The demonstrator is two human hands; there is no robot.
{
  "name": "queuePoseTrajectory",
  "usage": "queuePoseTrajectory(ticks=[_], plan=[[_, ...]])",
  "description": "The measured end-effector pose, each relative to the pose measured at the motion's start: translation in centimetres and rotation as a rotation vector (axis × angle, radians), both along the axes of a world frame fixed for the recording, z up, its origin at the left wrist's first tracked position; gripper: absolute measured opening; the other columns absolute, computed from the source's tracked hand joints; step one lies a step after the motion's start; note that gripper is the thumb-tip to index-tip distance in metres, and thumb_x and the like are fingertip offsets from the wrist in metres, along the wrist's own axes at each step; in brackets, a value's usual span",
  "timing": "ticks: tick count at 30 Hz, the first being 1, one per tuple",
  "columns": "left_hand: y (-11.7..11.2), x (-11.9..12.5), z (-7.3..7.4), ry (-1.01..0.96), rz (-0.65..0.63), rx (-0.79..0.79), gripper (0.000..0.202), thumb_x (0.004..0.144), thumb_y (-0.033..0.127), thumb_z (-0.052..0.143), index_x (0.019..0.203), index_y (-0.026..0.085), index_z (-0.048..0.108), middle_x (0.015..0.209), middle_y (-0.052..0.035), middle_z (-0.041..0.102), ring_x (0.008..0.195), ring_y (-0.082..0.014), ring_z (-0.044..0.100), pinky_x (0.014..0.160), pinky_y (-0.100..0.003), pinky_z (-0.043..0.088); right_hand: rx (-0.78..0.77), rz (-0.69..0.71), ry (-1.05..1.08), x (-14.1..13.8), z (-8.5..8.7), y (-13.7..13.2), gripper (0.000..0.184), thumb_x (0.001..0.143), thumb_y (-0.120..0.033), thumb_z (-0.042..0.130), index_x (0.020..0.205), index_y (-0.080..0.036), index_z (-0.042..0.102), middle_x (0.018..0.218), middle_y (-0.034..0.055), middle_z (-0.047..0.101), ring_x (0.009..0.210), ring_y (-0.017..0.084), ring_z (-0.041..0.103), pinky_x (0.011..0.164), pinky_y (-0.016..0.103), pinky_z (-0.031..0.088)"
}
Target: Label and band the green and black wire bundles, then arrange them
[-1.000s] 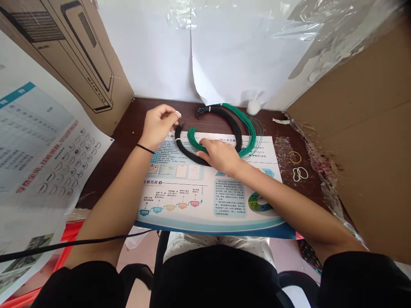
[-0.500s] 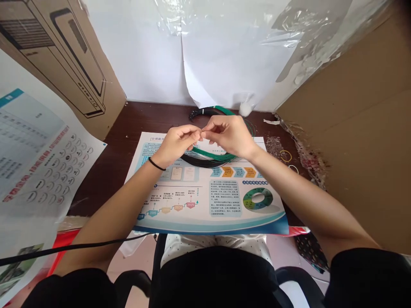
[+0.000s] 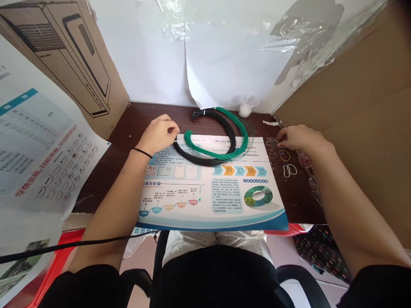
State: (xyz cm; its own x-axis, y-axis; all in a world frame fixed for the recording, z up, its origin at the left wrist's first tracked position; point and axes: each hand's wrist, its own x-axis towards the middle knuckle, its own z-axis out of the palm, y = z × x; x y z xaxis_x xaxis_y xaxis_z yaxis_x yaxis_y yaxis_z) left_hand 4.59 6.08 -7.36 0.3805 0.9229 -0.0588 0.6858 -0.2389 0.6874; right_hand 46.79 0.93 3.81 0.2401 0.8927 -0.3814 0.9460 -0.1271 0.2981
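Note:
A curved bundle of green wires [image 3: 238,149] and a bundle of black wires [image 3: 195,157] lie on a printed poster [image 3: 208,188] on the dark wooden desk [image 3: 105,171]. My left hand [image 3: 159,134] rests at the bundles' left ends, fingers pinched together on something I cannot make out. My right hand [image 3: 297,137] is out at the desk's right side, fingers curled down just above a yellow rubber band [image 3: 284,155] and white rubber bands [image 3: 290,170].
A cardboard box [image 3: 64,55] stands at the back left, with a large loose printed sheet [image 3: 35,149] beside it. A cardboard wall [image 3: 362,124] with crumpled plastic film closes the right side. White paper covers the back wall. A black cable [image 3: 73,244] crosses below.
My hands were pinched together above the wires half a second ago. Now they have parted: the left dropped to the wire ends, the right swung out to the rubber bands.

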Motion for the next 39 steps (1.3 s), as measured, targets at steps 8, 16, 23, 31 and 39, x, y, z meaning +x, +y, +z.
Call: queuePoseTrajectory(ticks=[8, 16, 23, 31, 39], plan=[[0.9, -2.2, 0.8, 0.137, -0.104, -0.345, 0.021, 0.075, 0.037, 0.070, 0.082, 0.017, 0.072, 0.088, -0.0070, 0.073, 0.081, -0.0217, 0.067, 0.077, -0.035, 0.051, 0.033, 0.286, 0.364, -17.4, 1.5, -0.9, 0.028, 0.102, -0.030, 0.048, 0.100, -0.019, 0.075, 0.110, 0.0089, 0.074, 0.099, 0.025, 0.068, 0.074, 0.035, 0.045], [0.8, -2.0, 1.7, 0.172, -0.147, -0.300, 0.014, 0.074, 0.030, 0.068, 0.074, 0.019, 0.078, 0.079, -0.0033, 0.077, 0.081, -0.0225, 0.071, 0.082, -0.034, 0.052, -0.083, 0.485, 0.401, -27.2, -6.0, -3.2, 0.029, 0.102, -0.019, 0.042, 0.115, -0.008, 0.066, 0.114, 0.0183, 0.071, 0.113, 0.029, 0.065, 0.078, 0.036, 0.053], [0.4, -1.7, 0.6, 0.118, -0.202, -0.263, 0.018, 0.079, 0.024, 0.058, 0.070, 0.018, 0.072, 0.069, 0.0002, 0.072, 0.047, -0.0109, 0.057, 0.067, -0.030, 0.051, -0.045, 0.439, 0.413, -26.5, -7.5, -3.1, 0.035, 0.102, -0.019, 0.033, 0.117, -0.008, 0.063, 0.112, 0.0179, 0.071, 0.110, 0.028, 0.066, 0.076, 0.035, 0.051], [0.5, -1.0, -0.9, 0.179, -0.253, -0.110, 0.011, 0.080, 0.022, 0.057, 0.074, 0.019, 0.066, 0.079, -0.0056, 0.072, 0.072, -0.0196, 0.062, 0.072, -0.032, 0.048, -0.029, 0.436, 0.440, -26.5, -7.7, -3.1, 0.035, 0.101, -0.022, 0.034, 0.116, -0.008, 0.063, 0.109, 0.0190, 0.072, 0.103, 0.027, 0.067, 0.067, 0.032, 0.042], [1.2, -1.9, -1.9, 0.212, -0.170, -0.086, 0.010, 0.081, 0.020, 0.053, 0.074, 0.019, 0.060, 0.084, -0.0085, 0.070, 0.077, -0.0224, 0.064, 0.077, -0.035, 0.050, -0.034, 0.494, 0.408, -26.7, -8.0, -3.5, 0.042, 0.100, -0.013, 0.023, 0.114, -0.007, 0.062, 0.101, 0.0208, 0.074, 0.092, 0.027, 0.071, 0.066, 0.034, 0.040]])
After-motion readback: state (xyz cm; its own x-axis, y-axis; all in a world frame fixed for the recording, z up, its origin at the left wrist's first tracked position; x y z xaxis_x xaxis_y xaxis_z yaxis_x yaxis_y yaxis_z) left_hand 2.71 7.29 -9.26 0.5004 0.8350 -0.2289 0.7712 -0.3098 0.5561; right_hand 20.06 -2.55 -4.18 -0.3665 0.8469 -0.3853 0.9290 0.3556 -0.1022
